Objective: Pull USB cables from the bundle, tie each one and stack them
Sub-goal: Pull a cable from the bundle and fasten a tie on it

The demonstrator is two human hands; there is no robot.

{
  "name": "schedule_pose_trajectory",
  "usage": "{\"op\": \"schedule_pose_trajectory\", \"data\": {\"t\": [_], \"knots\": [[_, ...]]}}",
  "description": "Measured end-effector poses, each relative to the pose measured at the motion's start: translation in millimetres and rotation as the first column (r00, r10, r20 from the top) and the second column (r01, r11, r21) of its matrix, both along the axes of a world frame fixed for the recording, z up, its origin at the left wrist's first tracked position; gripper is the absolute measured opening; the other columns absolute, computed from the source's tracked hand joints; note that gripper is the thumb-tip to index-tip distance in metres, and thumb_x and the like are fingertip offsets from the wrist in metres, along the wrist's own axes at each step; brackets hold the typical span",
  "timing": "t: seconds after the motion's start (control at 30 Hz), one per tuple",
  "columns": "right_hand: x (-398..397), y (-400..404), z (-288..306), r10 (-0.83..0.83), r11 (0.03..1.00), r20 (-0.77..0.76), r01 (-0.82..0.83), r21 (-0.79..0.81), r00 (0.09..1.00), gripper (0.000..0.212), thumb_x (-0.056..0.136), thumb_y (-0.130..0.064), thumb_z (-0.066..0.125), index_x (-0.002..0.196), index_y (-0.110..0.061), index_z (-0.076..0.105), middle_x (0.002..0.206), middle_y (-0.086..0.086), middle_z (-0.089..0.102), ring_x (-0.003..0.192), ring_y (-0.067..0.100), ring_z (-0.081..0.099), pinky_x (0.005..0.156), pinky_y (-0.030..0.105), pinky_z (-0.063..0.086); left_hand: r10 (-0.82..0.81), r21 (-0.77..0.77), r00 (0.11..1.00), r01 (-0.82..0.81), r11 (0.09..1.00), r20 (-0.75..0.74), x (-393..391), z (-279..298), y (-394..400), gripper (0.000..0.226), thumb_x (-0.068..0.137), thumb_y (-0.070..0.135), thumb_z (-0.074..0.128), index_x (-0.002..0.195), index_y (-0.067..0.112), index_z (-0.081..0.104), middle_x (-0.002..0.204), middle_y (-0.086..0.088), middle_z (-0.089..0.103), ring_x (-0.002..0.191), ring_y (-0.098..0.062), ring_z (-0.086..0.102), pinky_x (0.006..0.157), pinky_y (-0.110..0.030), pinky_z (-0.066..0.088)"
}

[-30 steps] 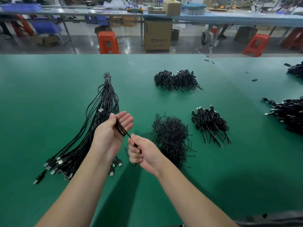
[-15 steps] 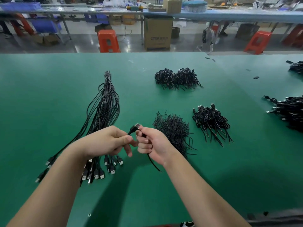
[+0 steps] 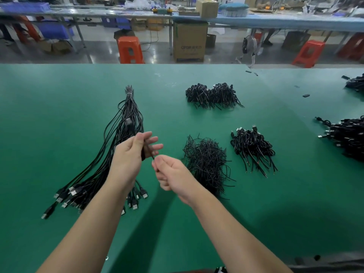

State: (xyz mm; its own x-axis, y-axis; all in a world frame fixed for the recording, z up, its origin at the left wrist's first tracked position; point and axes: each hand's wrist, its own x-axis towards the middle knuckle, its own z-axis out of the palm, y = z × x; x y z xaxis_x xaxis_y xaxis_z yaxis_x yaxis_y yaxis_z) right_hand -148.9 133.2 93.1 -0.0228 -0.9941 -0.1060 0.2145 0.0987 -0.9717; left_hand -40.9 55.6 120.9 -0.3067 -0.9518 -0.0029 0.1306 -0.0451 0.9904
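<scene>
A long bundle of black USB cables (image 3: 118, 142) lies on the green table (image 3: 59, 115), tied at its far tip, plugs fanned out near me. My left hand (image 3: 132, 156) is raised above it, fingers spread, with a folded black USB cable (image 3: 146, 150) held against the palm by the thumb. My right hand (image 3: 169, 172) is just right of it, fingers curled, pinching the cable's thin end. A stack of tied cables (image 3: 253, 146) lies to the right. A pile of black twist ties (image 3: 206, 162) sits beside my right hand.
Another heap of tied cables (image 3: 213, 95) lies farther back. More cable piles (image 3: 346, 136) lie at the right edge, with a further one (image 3: 356, 83) at the far right corner. Small black bits (image 3: 305, 95) dot the table. Beyond the table's far edge stand orange stools (image 3: 130, 49) and a cardboard box (image 3: 190, 43).
My left hand turned palm-up and opened its fingers with the folded cable across it. My right hand dropped slightly below it and now pinches the cable's end.
</scene>
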Motion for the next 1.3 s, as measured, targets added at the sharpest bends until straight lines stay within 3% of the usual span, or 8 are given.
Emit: {"op": "schedule_pose_trajectory", "data": {"t": [0.17, 0.33, 0.4, 0.5, 0.63, 0.8, 0.97, 1.3], "knots": [[8.9, 3.4, -13.3, -0.126, 0.992, -0.347, 0.116, -0.052, 0.929, 0.033, 0.108, -0.025, 0.041, 0.075, -0.020, 0.045, 0.056, -0.015, 0.039, 0.051, 0.005, 0.030, 0.052, 0.026, 0.028, 0.002, 0.297, 0.948, 0.097, 0.950, -0.318, -6.0, 2.5, -0.9, 0.037, 0.108, 0.025, 0.038, 0.107, -0.002, 0.063, 0.084, -0.005, 0.073, 0.057, -0.012, 0.061, 0.053, -0.023, 0.052], [5.0, 5.4, -15.8, -0.200, 0.980, -0.561, 0.161, -0.119, 0.803, 0.028, 0.104, -0.023, 0.041, 0.081, -0.024, 0.056, 0.065, -0.015, 0.056, 0.055, 0.004, 0.045, 0.057, 0.025, 0.038, -0.064, 0.219, 0.961, 0.125, 0.968, -0.268, -7.4, -0.3, 3.9, 0.034, 0.106, 0.025, 0.043, 0.106, 0.000, 0.065, 0.075, 0.000, 0.061, 0.046, -0.009, 0.037, 0.046, -0.021, 0.036], [6.9, 5.4, -12.9, -0.186, 0.982, -0.427, 0.156, -0.106, 0.885, 0.019, 0.102, -0.020, 0.047, 0.097, -0.030, 0.061, 0.075, -0.016, 0.062, 0.062, 0.003, 0.054, 0.065, 0.023, 0.046, -0.073, 0.203, 0.970, 0.121, 0.972, -0.230, -8.3, 0.3, 6.3, 0.034, 0.106, 0.025, 0.043, 0.103, 0.000, 0.066, 0.072, -0.001, 0.055, 0.045, -0.009, 0.034, 0.044, -0.021, 0.033], [4.7, 3.3, -8.1, -0.140, 0.987, -0.176, 0.124, -0.103, 0.974, 0.028, 0.095, -0.013, 0.059, 0.116, -0.031, 0.063, 0.085, -0.007, 0.060, 0.070, 0.020, 0.049, 0.069, 0.035, 0.045, -0.098, 0.196, 0.967, 0.146, 0.970, -0.236, -8.1, 2.2, 10.5, 0.031, 0.105, 0.024, 0.044, 0.100, 0.000, 0.064, 0.070, -0.004, 0.051, 0.044, -0.011, 0.038, 0.042, -0.021, 0.037], [0.4, -0.1, -3.5, -0.178, 0.981, -0.154, 0.164, -0.103, 0.972, 0.024, 0.087, -0.011, 0.075, 0.100, -0.029, 0.064, 0.077, -0.016, 0.058, 0.073, 0.009, 0.051, 0.072, 0.028, 0.043, -0.140, 0.195, 0.955, 0.194, 0.961, -0.260, -9.6, 7.8, 16.6, 0.030, 0.103, 0.024, 0.047, 0.095, 0.000, 0.063, 0.070, -0.006, 0.063, 0.054, -0.018, 0.059, 0.055, -0.027, 0.055], [-2.9, -1.1, -1.7, -0.206, 0.976, -0.047, 0.202, -0.083, 0.977, 0.032, 0.085, 0.004, 0.073, 0.081, -0.018, 0.050, 0.070, 0.003, 0.029, 0.072, 0.017, 0.029, 0.071, 0.024, 0.032, -0.201, 0.192, 0.957, 0.242, 0.951, -0.207, -9.6, 9.9, 22.8, 0.033, 0.102, 0.024, 0.047, 0.091, -0.002, 0.065, 0.072, -0.018, 0.066, 0.059, -0.027, 0.066, 0.060, -0.031, 0.058], [-9.3, -3.1, -5.6, -0.186, 0.982, -0.135, 0.178, -0.067, 0.973, 0.050, 0.082, 0.005, 0.075, 0.067, -0.024, 0.037, 0.056, -0.015, 0.027, 0.054, 0.003, 0.022, 0.052, 0.015, 0.025, -0.339, 0.148, 0.927, 0.362, 0.921, -0.158, -5.8, 11.0, 25.6, 0.032, 0.092, 0.030, 0.052, 0.085, 0.000, 0.063, 0.079, -0.023, 0.070, 0.067, -0.031, 0.071, 0.062, -0.030, 0.059], [-16.6, 5.1, -15.5, -0.114, 0.990, -0.191, 0.096, -0.100, 0.975, 0.037, 0.076, -0.005, 0.073, 0.075, -0.021, 0.040, 0.053, -0.016, 0.033, 0.050, 0.001, 0.028, 0.054, 0.012, 0.037, -0.624, 0.221, 0.781, 0.605, 0.765, 0.021, 5.9, 29.4, 16.3, 0.037, 0.098, 0.023, 0.049, 0.091, -0.010, 0.064, 0.100, -0.033, 0.069, 0.092, -0.037, 0.072, 0.083, -0.039, 0.060]]}}
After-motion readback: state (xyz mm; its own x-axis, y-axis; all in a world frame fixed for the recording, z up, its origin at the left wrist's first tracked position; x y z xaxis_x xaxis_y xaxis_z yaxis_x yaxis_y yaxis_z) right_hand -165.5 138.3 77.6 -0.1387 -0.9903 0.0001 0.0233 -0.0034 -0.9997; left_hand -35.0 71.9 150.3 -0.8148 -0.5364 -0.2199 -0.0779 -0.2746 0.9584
